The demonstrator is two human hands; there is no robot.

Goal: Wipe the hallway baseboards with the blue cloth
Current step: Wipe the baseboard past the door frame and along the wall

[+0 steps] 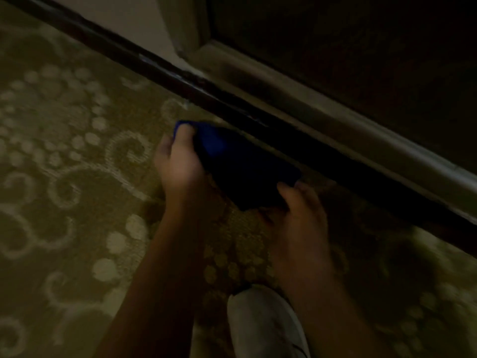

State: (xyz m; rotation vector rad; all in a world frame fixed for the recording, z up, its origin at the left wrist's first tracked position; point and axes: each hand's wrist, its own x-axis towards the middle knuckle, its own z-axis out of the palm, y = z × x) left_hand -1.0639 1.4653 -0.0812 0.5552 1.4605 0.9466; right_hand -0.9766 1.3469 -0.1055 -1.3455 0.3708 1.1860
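One patterned carpet (77, 177); one dark baseboard (258, 117) running diagonally; one pale shoe (263, 324) below. One blue cloth (240, 161), held over the carpet just beside the baseboard. Two hands: left hand (178, 164) and right hand (302, 215), fingers curled, gripping opposite cloth ends.

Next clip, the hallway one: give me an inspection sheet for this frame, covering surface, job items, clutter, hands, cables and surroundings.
Surface: patterned carpet, green with pale swirls and dots; dim, blurred.
Job's things: blue cloth held beside the dark baseboard; contact cannot be told.
Clutter: nothing seen.
Hands: left hand grips the cloth's left end; right hand holds its right end.
Cables: nothing seen.
Surroundings: pale wall, dark door, light shoe at the bottom edge.
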